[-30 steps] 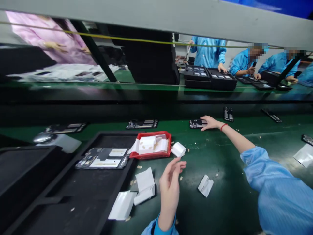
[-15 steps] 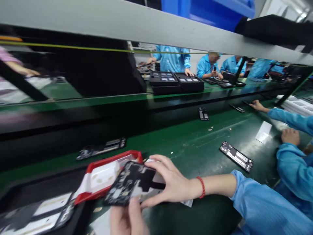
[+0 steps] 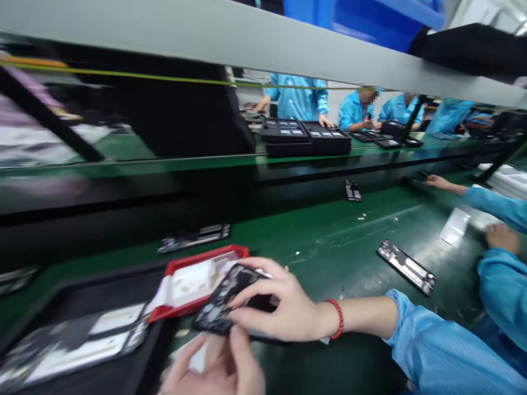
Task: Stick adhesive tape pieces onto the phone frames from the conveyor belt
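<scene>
My right hand (image 3: 280, 308), with a red bead bracelet at the wrist, grips a black phone frame (image 3: 224, 304) from its right side above the green belt. My left hand (image 3: 218, 368) comes up from below at the frame's lower edge, fingers curled against it and blurred by motion. Just behind the frame sits a red tray (image 3: 193, 280) holding white sheets. A black tray (image 3: 74, 340) at the lower left carries another phone frame with white patches.
More phone frames lie on the green belt (image 3: 337, 247): one at the right (image 3: 405, 267), one far off (image 3: 353, 190), one behind the red tray (image 3: 195, 237). A person's sleeve and hands (image 3: 498, 238) work at the right. Other people in blue sit beyond black trays (image 3: 307, 137).
My right hand brought a phone frame back from the far belt to in front of me. My left hand rose under it. My view swung right.
</scene>
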`<action>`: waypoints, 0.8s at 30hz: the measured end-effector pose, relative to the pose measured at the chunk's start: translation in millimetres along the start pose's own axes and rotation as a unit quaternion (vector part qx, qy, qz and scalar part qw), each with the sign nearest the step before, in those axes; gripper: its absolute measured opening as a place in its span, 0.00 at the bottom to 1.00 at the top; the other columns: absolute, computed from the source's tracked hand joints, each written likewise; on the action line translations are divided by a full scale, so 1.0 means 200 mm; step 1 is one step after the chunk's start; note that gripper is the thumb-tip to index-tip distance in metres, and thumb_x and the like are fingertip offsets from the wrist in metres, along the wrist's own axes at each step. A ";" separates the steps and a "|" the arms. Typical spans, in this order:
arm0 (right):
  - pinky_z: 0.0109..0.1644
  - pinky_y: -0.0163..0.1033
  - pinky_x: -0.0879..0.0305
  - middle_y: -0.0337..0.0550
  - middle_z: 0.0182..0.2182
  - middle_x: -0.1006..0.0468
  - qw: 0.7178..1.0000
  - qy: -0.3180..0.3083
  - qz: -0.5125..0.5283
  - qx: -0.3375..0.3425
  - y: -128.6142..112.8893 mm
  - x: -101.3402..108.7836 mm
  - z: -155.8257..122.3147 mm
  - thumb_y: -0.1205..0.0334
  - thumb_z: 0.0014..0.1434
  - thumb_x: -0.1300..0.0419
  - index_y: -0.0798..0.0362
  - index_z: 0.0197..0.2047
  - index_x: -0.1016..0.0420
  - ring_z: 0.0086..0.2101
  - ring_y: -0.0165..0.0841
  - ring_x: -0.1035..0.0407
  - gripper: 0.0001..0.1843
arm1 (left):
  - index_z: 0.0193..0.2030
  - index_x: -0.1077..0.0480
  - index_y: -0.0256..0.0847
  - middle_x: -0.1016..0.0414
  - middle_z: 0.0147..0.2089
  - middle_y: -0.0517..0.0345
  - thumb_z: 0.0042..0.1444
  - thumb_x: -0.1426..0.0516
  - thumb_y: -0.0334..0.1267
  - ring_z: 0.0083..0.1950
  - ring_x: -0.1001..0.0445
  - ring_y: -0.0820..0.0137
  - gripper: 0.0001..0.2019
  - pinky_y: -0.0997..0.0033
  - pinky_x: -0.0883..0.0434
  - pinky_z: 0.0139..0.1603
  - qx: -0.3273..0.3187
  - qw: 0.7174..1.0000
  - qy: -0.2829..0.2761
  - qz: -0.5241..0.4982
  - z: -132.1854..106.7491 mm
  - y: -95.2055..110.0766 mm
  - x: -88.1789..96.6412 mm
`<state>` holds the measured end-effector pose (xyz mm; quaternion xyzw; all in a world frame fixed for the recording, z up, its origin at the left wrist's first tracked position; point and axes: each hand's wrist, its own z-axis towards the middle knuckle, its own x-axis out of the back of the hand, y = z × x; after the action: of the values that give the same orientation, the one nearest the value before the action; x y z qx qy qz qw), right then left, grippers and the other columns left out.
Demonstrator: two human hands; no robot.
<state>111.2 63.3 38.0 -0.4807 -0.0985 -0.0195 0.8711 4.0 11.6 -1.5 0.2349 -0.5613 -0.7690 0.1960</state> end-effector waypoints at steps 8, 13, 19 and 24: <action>0.65 0.57 0.33 0.54 0.63 0.29 0.992 -0.019 -0.054 0.114 -0.03 0.02 -0.04 0.66 0.61 0.35 0.47 0.42 0.15 0.63 0.47 0.33 0.08 | 0.40 0.25 0.42 0.20 0.38 0.53 0.65 0.43 0.56 0.40 0.20 0.64 0.18 0.70 0.21 0.40 0.022 0.998 -0.028 0.042 -0.03 0.01 0.03; 0.66 0.64 0.36 0.53 0.65 0.32 0.996 -0.076 -0.039 0.022 0.00 0.04 -0.03 0.61 0.64 0.37 0.45 0.42 0.15 0.65 0.50 0.35 0.08 | 0.40 0.22 0.41 0.18 0.38 0.51 0.68 0.45 0.51 0.39 0.18 0.64 0.17 0.70 0.21 0.40 -0.018 0.998 -0.027 0.057 -0.04 0.03 0.01; 0.68 0.65 0.41 0.51 0.68 0.35 0.985 -0.146 -0.015 -0.091 -0.02 0.07 0.03 0.55 0.63 0.35 0.48 0.34 0.19 0.67 0.53 0.39 0.08 | 0.42 0.22 0.41 0.17 0.38 0.49 0.69 0.46 0.48 0.40 0.18 0.63 0.16 0.68 0.21 0.43 -0.072 0.994 -0.021 0.082 -0.06 0.04 -0.01; 0.67 0.61 0.38 0.55 0.67 0.38 0.978 -0.186 -0.088 0.041 -0.02 0.08 0.06 0.62 0.67 0.43 0.48 0.39 0.29 0.68 0.49 0.41 0.03 | 0.43 0.22 0.41 0.18 0.39 0.48 0.70 0.46 0.46 0.40 0.18 0.62 0.14 0.66 0.22 0.43 -0.080 0.992 -0.038 0.086 -0.06 0.04 0.00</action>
<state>124.2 72.2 50.1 -0.4291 -0.3014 -0.0018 0.8515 10.9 -0.6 3.4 0.1400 -0.5234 -0.7999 0.2581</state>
